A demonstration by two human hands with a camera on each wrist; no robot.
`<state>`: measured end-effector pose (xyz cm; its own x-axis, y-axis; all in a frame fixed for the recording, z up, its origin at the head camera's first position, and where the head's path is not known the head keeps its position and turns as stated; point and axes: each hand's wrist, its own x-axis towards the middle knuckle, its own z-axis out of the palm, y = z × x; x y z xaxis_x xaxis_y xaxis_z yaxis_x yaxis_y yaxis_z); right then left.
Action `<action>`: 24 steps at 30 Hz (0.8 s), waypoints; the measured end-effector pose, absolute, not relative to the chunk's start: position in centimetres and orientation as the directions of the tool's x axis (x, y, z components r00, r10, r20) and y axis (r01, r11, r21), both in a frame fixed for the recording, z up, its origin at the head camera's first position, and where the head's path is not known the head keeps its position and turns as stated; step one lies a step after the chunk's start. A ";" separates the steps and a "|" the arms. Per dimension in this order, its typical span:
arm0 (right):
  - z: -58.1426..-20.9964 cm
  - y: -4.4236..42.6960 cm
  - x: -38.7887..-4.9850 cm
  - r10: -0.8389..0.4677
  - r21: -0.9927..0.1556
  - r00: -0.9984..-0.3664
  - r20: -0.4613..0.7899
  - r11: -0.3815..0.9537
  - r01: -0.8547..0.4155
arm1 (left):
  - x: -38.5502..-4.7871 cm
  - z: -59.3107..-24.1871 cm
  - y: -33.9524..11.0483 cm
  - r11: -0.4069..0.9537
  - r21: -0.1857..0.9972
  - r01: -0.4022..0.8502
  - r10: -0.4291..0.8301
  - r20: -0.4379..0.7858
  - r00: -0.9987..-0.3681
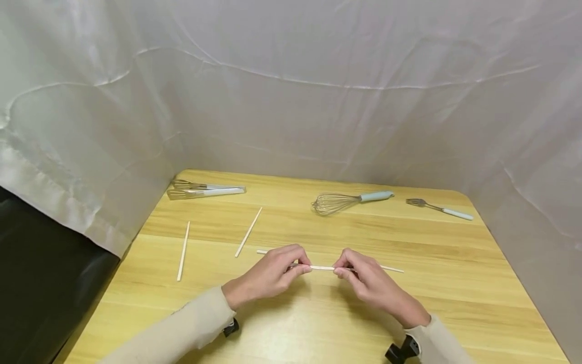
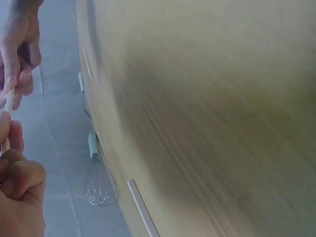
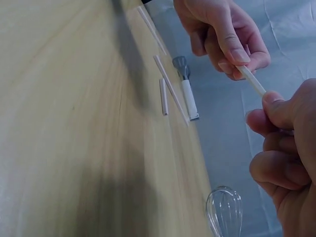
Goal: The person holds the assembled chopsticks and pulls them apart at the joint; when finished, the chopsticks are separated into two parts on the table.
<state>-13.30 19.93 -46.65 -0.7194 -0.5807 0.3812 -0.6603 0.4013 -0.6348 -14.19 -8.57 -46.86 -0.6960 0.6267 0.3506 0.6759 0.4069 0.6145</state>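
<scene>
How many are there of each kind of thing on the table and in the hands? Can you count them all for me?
White sticks: 5 (4 on the table, 1 between left hand and right hand)
Tongs: 1
Whisk: 1
Fork: 1
Total: 8

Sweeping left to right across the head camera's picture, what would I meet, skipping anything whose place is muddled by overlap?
Leftmost stick → left hand → pinched stick → right hand → fork.

On the table (image 1: 454, 253), tongs (image 1: 209, 192) lie behind two sticks (image 1: 184, 251), with a whisk (image 1: 370, 196) and then a fork (image 1: 456, 214) farther right.
</scene>
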 end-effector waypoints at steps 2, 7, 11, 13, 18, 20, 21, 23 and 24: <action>-46.5 19.9 -13.3 -0.581 -0.623 -0.716 0.386 0.409 -0.667 | -14.2 -46.8 -8.6 0.407 0.624 0.667 0.623 0.344 -0.703; -46.5 19.8 -13.4 -0.574 -0.630 -0.737 0.357 0.435 -0.644 | -14.2 -46.7 -8.6 0.412 0.639 0.650 0.609 0.338 -0.718; -46.4 19.8 -13.4 -0.593 -0.667 -0.750 0.293 0.435 -0.604 | -14.2 -46.8 -8.7 0.422 0.642 0.640 0.602 0.329 -0.727; -46.3 19.7 -13.4 -0.606 -0.672 -0.752 0.259 0.446 -0.591 | -14.1 -46.9 -8.6 0.422 0.643 0.639 0.598 0.333 -0.729; -46.5 19.3 -13.3 -0.639 -0.635 -0.737 0.221 0.479 -0.606 | -14.1 -47.3 -8.2 0.410 0.656 0.633 0.605 0.324 -0.727; -46.7 19.3 -13.3 -0.660 -0.624 -0.719 0.218 0.472 -0.623 | -14.1 -47.4 -8.1 0.409 0.662 0.628 0.616 0.307 -0.725; -46.8 19.4 -13.3 -0.668 -0.622 -0.712 0.215 0.469 -0.628 | -14.0 -47.4 -8.1 0.409 0.661 0.629 0.619 0.305 -0.724; -46.9 19.5 -13.3 -0.683 -0.617 -0.697 0.218 0.457 -0.641 | -14.0 -47.5 -8.1 0.408 0.664 0.626 0.622 0.299 -0.723; -46.9 19.6 -13.2 -0.690 -0.614 -0.689 0.223 0.449 -0.649 | -13.9 -47.6 -8.1 0.409 0.663 0.627 0.623 0.300 -0.723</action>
<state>-13.25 19.60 -46.91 -0.6890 -0.6896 0.2230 -0.6487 0.4494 -0.6142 -13.93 -8.05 -47.59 -0.7228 0.6226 0.2999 0.6273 0.4090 0.6628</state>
